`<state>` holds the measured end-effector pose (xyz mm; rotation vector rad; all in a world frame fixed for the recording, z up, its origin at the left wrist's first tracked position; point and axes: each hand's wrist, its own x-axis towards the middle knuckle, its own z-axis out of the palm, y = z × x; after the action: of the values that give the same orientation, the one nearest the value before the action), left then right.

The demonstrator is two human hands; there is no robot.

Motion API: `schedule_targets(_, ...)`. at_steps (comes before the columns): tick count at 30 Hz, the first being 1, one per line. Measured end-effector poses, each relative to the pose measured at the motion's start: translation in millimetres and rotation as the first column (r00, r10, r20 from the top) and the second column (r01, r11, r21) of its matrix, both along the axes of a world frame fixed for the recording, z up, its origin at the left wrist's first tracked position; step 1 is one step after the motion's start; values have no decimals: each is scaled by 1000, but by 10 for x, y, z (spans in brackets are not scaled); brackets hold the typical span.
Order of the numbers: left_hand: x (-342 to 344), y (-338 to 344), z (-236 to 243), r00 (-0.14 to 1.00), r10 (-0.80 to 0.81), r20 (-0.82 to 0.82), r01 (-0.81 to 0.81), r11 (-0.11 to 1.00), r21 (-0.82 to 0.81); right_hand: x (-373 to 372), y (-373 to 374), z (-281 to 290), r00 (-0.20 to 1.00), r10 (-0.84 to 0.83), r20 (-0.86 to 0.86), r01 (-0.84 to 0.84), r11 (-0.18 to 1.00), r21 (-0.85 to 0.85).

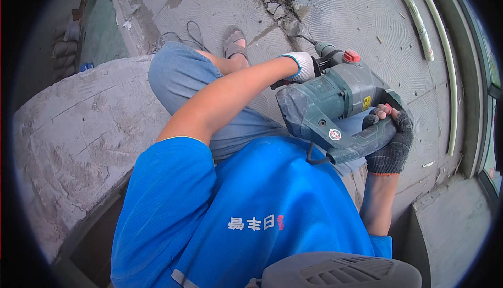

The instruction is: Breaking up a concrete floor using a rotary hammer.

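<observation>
A dark green and grey rotary hammer (343, 91) lies across in front of my lap, its nose pointing away from me. My left hand (303, 67), in a white glove with a blue cuff, grips the black side handle near the nose; most of its fingers are hidden. Around the rear handle wraps my right hand (392, 144), in a dark grey glove, fingertips bare beside the red trigger. A metal chisel bit (301, 34) sticks out of the nose and reaches the broken groove (287, 20) in the floor. Whether its tip touches the rubble, I cannot tell.
Chunks of broken concrete (276, 10) lie along the groove. Two pale pipes (445, 52) run along the right wall. A dark cable (195, 35) loops on the floor near my sandalled foot (235, 41). A rough concrete ledge (89, 131) stands to my left.
</observation>
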<state>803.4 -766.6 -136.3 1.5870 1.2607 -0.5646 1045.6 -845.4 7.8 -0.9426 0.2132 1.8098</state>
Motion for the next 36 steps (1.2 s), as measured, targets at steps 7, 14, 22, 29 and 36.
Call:
schedule_targets(7, -198, 133, 134, 984, -141, 110, 124, 981, 146, -308, 205, 131, 997, -22, 79, 19, 999, 29)
schedule_targets(14, -414, 285, -401, 958, -288, -1, 287, 954, 91, -629, 344, -228, 996, -62, 72, 64, 998, -23)
schedule_targets(22, -387, 519, -251, 964, 183, -191, -206, 973, -107, -433, 179, -803, 986, -149, -81, 148, 989, -14)
schedule_targets(29, -689, 695, -386, 948, 123, -294, -144, 988, -52, -781, 39, -1318, 992, -125, -35, 120, 986, -116)
schedule_targets(36, -1115, 950, -581, 939, 182, -293, -177, 983, 43, -1214, 476, -1465, 980, -112, -165, 106, 993, -44)
